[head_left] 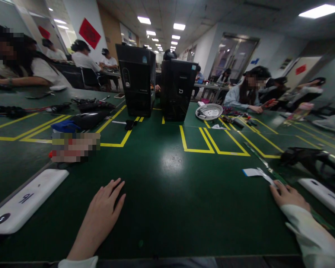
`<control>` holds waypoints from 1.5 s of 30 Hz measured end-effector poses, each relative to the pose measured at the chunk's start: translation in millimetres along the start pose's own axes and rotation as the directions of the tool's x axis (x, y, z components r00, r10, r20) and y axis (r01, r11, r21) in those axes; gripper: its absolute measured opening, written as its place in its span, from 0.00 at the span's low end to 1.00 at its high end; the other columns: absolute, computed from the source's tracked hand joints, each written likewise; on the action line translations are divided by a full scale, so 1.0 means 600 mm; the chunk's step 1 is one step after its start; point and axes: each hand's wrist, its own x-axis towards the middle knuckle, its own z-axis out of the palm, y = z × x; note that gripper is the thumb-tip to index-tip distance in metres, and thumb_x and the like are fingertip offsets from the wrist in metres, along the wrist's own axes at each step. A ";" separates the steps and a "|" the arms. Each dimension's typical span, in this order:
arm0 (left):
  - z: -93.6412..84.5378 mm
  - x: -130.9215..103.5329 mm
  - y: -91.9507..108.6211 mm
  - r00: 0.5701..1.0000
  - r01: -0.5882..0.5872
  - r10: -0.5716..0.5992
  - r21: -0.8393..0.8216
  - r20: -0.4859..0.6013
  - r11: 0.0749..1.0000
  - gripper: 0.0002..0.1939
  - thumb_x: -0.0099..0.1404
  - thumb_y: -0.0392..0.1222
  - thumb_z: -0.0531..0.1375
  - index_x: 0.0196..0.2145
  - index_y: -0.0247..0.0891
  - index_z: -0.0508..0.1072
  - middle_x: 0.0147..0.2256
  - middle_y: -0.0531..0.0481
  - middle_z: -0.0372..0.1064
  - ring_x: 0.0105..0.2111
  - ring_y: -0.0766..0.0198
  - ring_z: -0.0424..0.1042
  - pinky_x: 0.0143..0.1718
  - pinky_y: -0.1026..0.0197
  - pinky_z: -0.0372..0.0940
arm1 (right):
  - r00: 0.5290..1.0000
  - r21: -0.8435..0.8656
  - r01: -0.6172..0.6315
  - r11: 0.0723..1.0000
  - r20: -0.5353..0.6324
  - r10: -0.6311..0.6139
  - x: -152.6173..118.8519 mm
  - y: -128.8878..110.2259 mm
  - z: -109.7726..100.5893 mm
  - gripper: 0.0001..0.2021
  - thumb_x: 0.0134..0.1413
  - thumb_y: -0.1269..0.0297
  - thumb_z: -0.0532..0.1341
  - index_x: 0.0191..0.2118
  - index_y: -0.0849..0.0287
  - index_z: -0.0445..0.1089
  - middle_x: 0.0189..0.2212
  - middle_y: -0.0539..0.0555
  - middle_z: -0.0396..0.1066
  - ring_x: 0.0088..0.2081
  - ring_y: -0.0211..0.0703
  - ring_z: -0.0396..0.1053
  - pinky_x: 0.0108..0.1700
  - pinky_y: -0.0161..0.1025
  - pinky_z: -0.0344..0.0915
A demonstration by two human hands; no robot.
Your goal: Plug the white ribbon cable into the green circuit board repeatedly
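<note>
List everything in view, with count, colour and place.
Table: 1, green, foreground.
Computer towers: 2, black, rear middle.
Tape outlines: several, yellow, on the table.
Flat devices: 2, white, left and right.
Narrow strip: 1, partly green, right.
Ribbon cable: 1, white with blue end, beside the strip.
Round basket: 1, white, right of the towers.
Cables: several, black, left rear.
Bundle: 1, blue, left.
Pixelated item: 1, tan and red, left.
Papers: 3, red, on walls.
Ceiling lights: several, white, overhead.
Other people: several, mostly light tops, at tables.
Left hand: 1, white cuff, left of centre.
Right hand: 1, white sleeve, at the strip.
</note>
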 end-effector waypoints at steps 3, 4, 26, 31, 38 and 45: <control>0.000 -0.001 -0.001 1.000 0.007 -0.007 0.014 0.019 1.000 0.27 0.68 0.54 0.46 0.58 0.37 0.66 0.59 0.39 0.63 0.59 0.47 0.63 0.58 0.40 0.58 | 1.000 0.008 -0.013 1.000 0.009 0.013 -0.005 -0.009 -0.006 0.33 0.61 0.46 0.42 0.59 0.64 0.65 0.61 0.75 0.56 0.60 0.73 0.55 0.53 0.67 0.55; 0.000 -0.001 0.000 1.000 0.006 -0.007 0.016 0.020 1.000 0.28 0.69 0.54 0.46 0.58 0.37 0.66 0.59 0.39 0.63 0.59 0.47 0.63 0.58 0.40 0.58 | 1.000 0.007 -0.020 1.000 0.011 0.020 -0.008 -0.013 -0.007 0.33 0.61 0.47 0.41 0.59 0.65 0.65 0.60 0.75 0.56 0.60 0.73 0.55 0.53 0.67 0.55; 0.009 -0.001 -0.005 1.000 -0.012 0.012 0.046 -0.002 0.999 0.28 0.69 0.54 0.45 0.57 0.35 0.67 0.58 0.39 0.64 0.58 0.46 0.63 0.58 0.41 0.58 | 0.429 0.057 0.899 0.434 -0.318 -0.845 -0.075 -0.212 0.066 0.21 0.64 0.57 0.48 0.54 0.62 0.69 0.52 0.64 0.68 0.53 0.53 0.67 0.54 0.53 0.66; 0.005 0.000 -0.002 1.000 -0.007 0.007 0.041 0.002 0.999 0.28 0.69 0.53 0.45 0.57 0.34 0.67 0.59 0.39 0.63 0.58 0.47 0.63 0.59 0.41 0.58 | 0.240 0.145 0.968 0.203 -0.312 -0.919 -0.154 -0.356 0.050 0.18 0.64 0.63 0.50 0.53 0.61 0.68 0.49 0.64 0.68 0.51 0.52 0.66 0.52 0.53 0.67; 0.004 0.000 -0.004 1.000 0.007 -0.008 0.047 0.023 0.999 0.27 0.69 0.52 0.46 0.58 0.36 0.66 0.59 0.39 0.63 0.59 0.47 0.63 0.59 0.41 0.58 | 0.025 0.257 0.964 -0.065 -0.332 -0.943 -0.264 -0.476 0.056 0.17 0.62 0.66 0.53 0.54 0.64 0.66 0.49 0.64 0.66 0.51 0.51 0.62 0.51 0.51 0.66; 0.001 0.001 -0.004 1.000 -0.005 0.004 0.055 0.017 0.998 0.27 0.69 0.52 0.46 0.57 0.35 0.67 0.59 0.38 0.64 0.58 0.47 0.64 0.58 0.41 0.58 | -0.072 0.341 0.928 -0.149 -0.230 -0.971 -0.356 -0.493 0.041 0.21 0.59 0.62 0.56 0.57 0.61 0.61 0.55 0.63 0.63 0.54 0.51 0.59 0.53 0.51 0.64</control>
